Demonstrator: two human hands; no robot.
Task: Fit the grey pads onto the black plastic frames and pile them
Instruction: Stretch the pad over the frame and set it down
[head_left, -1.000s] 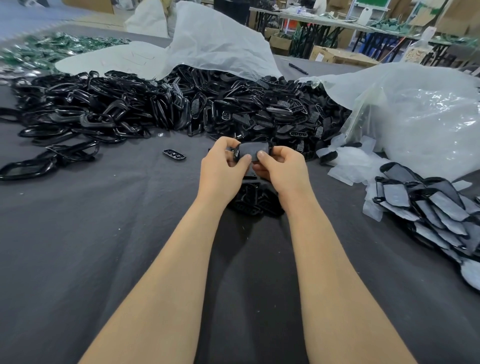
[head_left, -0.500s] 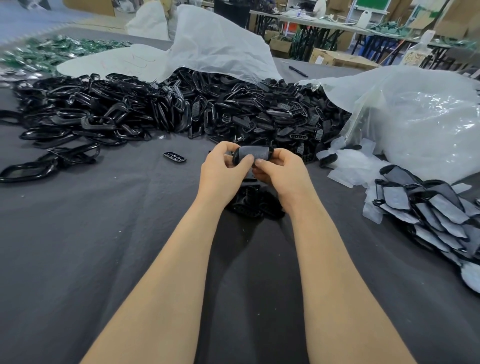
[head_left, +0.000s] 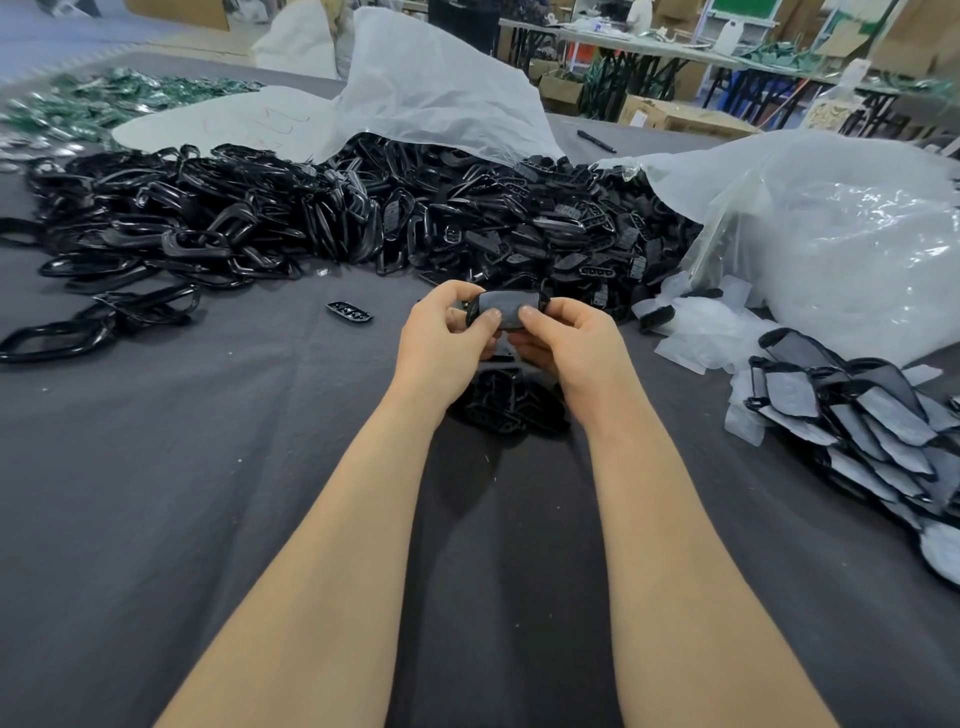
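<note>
My left hand and my right hand both grip one black plastic frame with a grey pad on it, held just above the table. Both thumbs press on the pad's near face. Under my hands lies a small heap of black frames. A pile of frames with grey pads fitted lies at the right. A big heap of loose black frames spreads across the back of the table.
A dark grey cloth covers the table. One loose black insert lies left of my hands. Clear plastic bags bulge at the right, with small clear wrappers beside them. White sacking drapes over the heap. Green parts lie far left.
My thumbs have shifted along the pad's face and the piece has turned slightly in my grip. My arms stay in the same place.
</note>
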